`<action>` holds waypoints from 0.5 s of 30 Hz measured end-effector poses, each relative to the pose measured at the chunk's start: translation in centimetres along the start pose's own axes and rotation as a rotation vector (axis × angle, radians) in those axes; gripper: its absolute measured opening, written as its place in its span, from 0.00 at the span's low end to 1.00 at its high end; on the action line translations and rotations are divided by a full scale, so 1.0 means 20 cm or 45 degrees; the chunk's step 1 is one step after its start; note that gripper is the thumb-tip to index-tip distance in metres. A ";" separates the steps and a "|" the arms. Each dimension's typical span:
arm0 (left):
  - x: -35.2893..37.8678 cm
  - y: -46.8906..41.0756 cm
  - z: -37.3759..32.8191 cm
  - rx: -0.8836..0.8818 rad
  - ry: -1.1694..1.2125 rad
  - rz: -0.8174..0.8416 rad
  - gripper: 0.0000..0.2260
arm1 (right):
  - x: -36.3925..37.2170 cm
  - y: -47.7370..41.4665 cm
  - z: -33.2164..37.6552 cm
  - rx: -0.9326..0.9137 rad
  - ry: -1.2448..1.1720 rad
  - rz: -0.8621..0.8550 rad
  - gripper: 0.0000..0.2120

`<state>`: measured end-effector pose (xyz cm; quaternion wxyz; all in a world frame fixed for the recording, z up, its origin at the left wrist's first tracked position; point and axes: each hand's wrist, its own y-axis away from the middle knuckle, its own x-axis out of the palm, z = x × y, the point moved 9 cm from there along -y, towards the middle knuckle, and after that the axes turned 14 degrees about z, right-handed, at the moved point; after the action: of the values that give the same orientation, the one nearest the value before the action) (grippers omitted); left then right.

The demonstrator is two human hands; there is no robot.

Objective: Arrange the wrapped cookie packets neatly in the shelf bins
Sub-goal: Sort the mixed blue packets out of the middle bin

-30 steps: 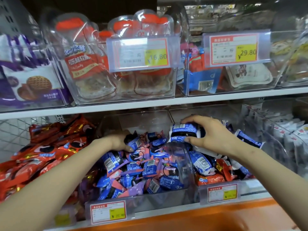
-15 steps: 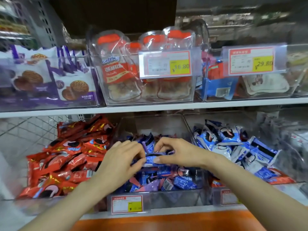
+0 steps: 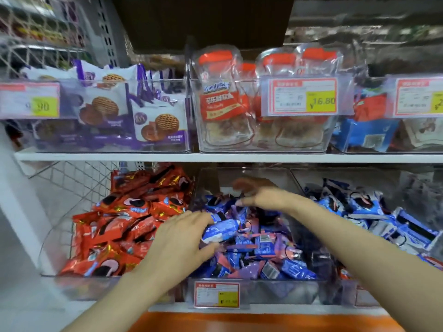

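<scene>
Lower shelf, three clear bins counted side by side. The middle bin [image 3: 263, 289] held a loose heap of small wrapped cookie packets [image 3: 261, 245], blue and purple film with crimped ends, lying at all angles and too many and too overlapped to count. One blue cookie packet [image 3: 221, 230], white print on its face, lay on top of the heap at 9 o'clock within the bin. The left hand [image 3: 178, 243] gripped it, fingers laid over its left end and thumb curled beneath. The right hand [image 3: 263, 196] was over the heap at 12 o'clock, near the bin's back wall. It was motion-blurred with fingers bent, and I could not tell whether it held anything. At 9 o'clock of the middle bin were red-orange packets [image 3: 124, 226], piled high. At 3 o'clock were blue-and-white packets [image 3: 374, 212]. One price tag [image 3: 217, 294] sat on the middle bin's front. On the upper shelf [image 3: 215, 158], at 12 o'clock, were clear pouches with orange caps [image 3: 220, 101], four caps seen. At 10 o'clock were purple cookie bags [image 3: 158, 123].
</scene>
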<state>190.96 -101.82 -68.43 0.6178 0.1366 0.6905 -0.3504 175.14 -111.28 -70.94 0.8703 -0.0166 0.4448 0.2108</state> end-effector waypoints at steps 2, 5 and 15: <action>-0.01 0.01 0.07 -0.083 0.016 0.012 0.15 | 0.05 -0.11 -0.01 0.055 0.313 0.124 0.31; -0.07 0.02 0.16 -0.218 0.081 -0.054 0.13 | 0.17 -0.25 0.03 0.013 0.525 0.298 0.35; -0.12 0.01 0.23 -0.352 0.261 -0.123 0.09 | 0.20 -0.23 -0.23 0.139 0.748 0.605 0.25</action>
<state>195.12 -104.06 -66.13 0.5396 0.0520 0.7972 -0.2656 175.52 -115.09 -77.63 0.6323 0.0738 0.6773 0.3689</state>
